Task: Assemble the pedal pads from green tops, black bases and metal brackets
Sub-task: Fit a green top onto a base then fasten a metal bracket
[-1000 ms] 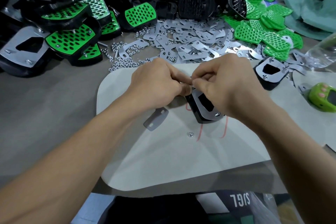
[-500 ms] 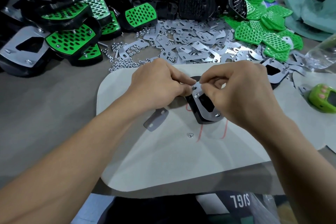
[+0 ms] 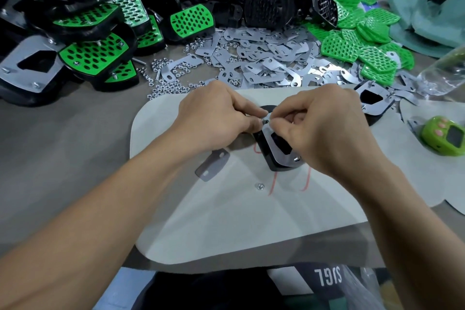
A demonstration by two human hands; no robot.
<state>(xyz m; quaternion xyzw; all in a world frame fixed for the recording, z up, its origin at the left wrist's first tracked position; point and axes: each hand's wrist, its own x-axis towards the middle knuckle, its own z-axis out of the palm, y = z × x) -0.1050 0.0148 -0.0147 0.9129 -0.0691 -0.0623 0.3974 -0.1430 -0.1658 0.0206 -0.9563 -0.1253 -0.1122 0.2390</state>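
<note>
**Step in hand: fastening the bracket.** The black plastic base with silver metal bracket plate [image 3: 279,152] lies bracket side up near the middle of the white rounded work mat [image 3: 226,221]. The left hand [image 3: 216,118] grips the far end of the base with curled fingers. The right hand [image 3: 324,128] pinches a small metal nut [image 3: 264,121] at the bracket's upper corner.

**Next move (judgement).** The nut appears to be starting on its stud. It calls for fine fingertip turning while the base is held steady.

**Edges and room.**
- A loose silver bracket strip [image 3: 212,165] lies just beside the left wrist.
- A spare nut [image 3: 258,186] lies near the base.
- The heap of flat metal brackets [image 3: 264,63] crowds the mat's far edge.
- A second bracketed base [image 3: 375,100] sits near the right hand.
- The widest room for moving lies on the mat's near half.
</note>
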